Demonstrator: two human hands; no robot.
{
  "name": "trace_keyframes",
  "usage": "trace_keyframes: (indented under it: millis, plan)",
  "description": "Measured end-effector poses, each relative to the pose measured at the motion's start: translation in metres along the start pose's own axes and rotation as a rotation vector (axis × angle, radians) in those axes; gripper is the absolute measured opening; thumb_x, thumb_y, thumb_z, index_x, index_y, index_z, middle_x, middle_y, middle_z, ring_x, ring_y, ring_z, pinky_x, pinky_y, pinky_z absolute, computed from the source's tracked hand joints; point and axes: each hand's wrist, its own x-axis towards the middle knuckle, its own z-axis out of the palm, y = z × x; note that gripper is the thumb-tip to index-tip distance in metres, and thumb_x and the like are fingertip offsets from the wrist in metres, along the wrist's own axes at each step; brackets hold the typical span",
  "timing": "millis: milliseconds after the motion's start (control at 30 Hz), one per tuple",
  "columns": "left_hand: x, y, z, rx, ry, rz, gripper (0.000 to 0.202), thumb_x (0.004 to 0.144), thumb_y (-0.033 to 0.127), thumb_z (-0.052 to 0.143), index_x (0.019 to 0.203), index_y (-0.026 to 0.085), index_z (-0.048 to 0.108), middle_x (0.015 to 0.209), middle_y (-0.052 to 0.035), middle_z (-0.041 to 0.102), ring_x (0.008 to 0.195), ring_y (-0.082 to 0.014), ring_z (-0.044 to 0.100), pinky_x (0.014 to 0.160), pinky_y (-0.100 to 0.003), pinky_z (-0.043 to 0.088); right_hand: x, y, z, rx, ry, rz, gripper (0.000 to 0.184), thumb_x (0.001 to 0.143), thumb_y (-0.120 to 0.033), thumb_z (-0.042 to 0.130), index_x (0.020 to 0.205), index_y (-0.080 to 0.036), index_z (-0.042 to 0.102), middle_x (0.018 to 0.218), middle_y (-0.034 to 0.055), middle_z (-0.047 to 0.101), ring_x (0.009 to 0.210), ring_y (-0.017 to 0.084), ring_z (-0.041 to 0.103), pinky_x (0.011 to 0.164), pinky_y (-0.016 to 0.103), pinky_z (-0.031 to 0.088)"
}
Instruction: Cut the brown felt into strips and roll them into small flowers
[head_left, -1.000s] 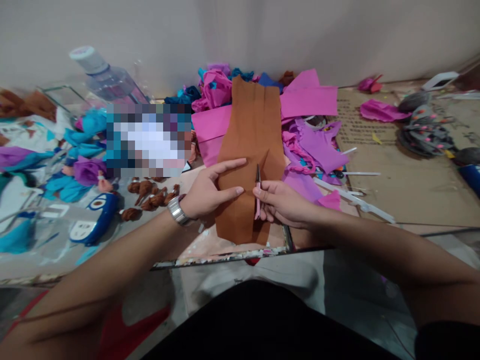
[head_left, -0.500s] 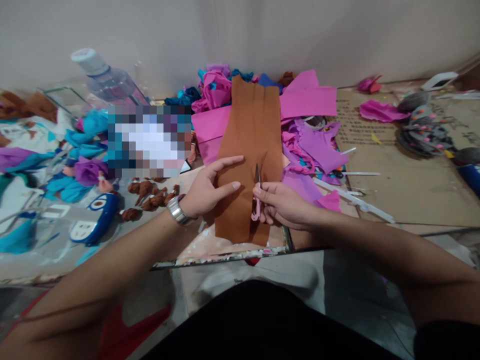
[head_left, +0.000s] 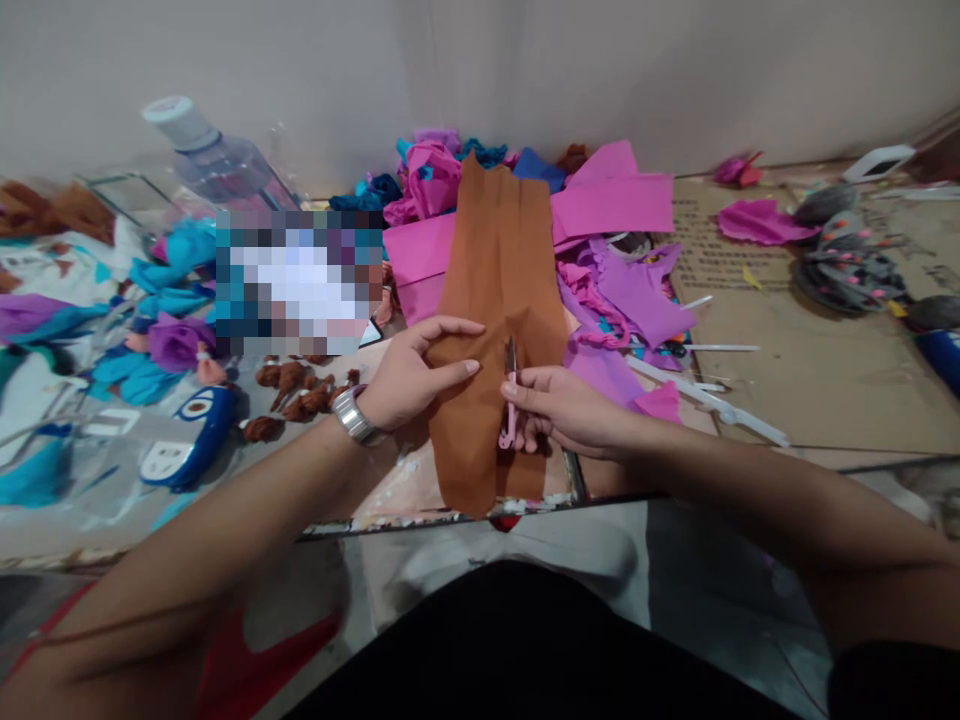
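Note:
A long sheet of brown crepe paper (head_left: 499, 250) lies lengthwise before me, its lower part split by a cut. My left hand (head_left: 420, 370), with a metal watch at the wrist, rests on the sheet's left side, thumb and forefinger spread apart. In my right hand (head_left: 559, 405) is a small pair of scissors (head_left: 508, 410) with pink handles. The dark blades point away from me, at the top of the cut, where the paper bunches up a little. Part of the handles is hidden by my fingers.
Pink crepe paper (head_left: 615, 200) and purple scraps (head_left: 637, 290) lie around the sheet. Brown knotted pieces (head_left: 307, 395), a blue-and-white power strip (head_left: 191, 440) and a clear bottle (head_left: 225, 165) are on the left. Cardboard (head_left: 765, 370) covers the right side, bearing a grey pincushion-like object (head_left: 855, 265).
The brown paper has slid toward me, its lower left edge now nearer the table's edge. The scissors have shifted slightly left and down, and the paper bulges more around the blades.

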Motion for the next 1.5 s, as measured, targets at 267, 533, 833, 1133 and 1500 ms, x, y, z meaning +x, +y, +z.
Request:
trace_keyframes:
  millis: [267, 533, 833, 1133, 1500]
  plan:
    - [0.0012, 0.0053, 0.0004, 0.043, 0.027, 0.017, 0.046, 0.079, 0.048, 0.088, 0.114, 0.019, 0.08, 0.12, -0.0105, 0.08, 0.11, -0.0267, 0.075, 0.108, -0.044, 0.058, -0.0011, -0.0006, 0.001, -0.077, 0.018, 0.014, 0.045, 0.091, -0.058, 0.078, 0.086, -0.018, 0.06, 0.066, 0.0028, 0.076, 0.049, 0.009, 0.064, 0.043, 0.016, 0.046]
    - [0.0017, -0.0002, 0.0007, 0.033, 0.01, 0.082, 0.055, 0.079, 0.043, 0.09, 0.128, 0.021, 0.077, 0.136, -0.0111, 0.075, 0.129, -0.0302, 0.07, 0.12, -0.051, 0.051, -0.0006, 0.0016, 0.0006, -0.032, 0.043, 0.014, 0.041, 0.092, -0.055, 0.079, 0.093, -0.018, 0.06, 0.065, 0.002, 0.075, 0.047, 0.01, 0.064, 0.045, 0.018, 0.05]
    - [0.0002, 0.0003, 0.002, 0.027, -0.002, 0.139, 0.059, 0.081, 0.041, 0.089, 0.134, 0.02, 0.075, 0.141, -0.0123, 0.073, 0.132, -0.0306, 0.069, 0.123, -0.051, 0.049, -0.0001, -0.001, 0.0032, -0.108, 0.065, 0.003, 0.041, 0.093, -0.054, 0.077, 0.093, -0.019, 0.056, 0.062, -0.0012, 0.072, 0.048, 0.009, 0.063, 0.045, 0.017, 0.045]
    - [-0.0002, 0.0022, 0.0027, 0.047, 0.006, 0.14, 0.06, 0.08, 0.044, 0.089, 0.133, 0.02, 0.074, 0.141, -0.0127, 0.073, 0.132, -0.0312, 0.069, 0.122, -0.051, 0.051, 0.0005, -0.0021, 0.0035, -0.164, 0.083, -0.004, 0.044, 0.092, -0.058, 0.076, 0.091, -0.02, 0.055, 0.06, -0.0019, 0.07, 0.046, 0.008, 0.059, 0.04, 0.016, 0.037]
    - [0.0002, -0.0011, 0.0017, 0.039, -0.002, 0.146, 0.06, 0.081, 0.043, 0.089, 0.135, 0.022, 0.074, 0.142, -0.012, 0.072, 0.133, -0.031, 0.068, 0.123, -0.052, 0.05, 0.0012, -0.0002, 0.0027, -0.178, 0.09, -0.014, 0.044, 0.092, -0.059, 0.076, 0.091, -0.019, 0.056, 0.061, -0.002, 0.07, 0.047, 0.008, 0.059, 0.041, 0.017, 0.038]
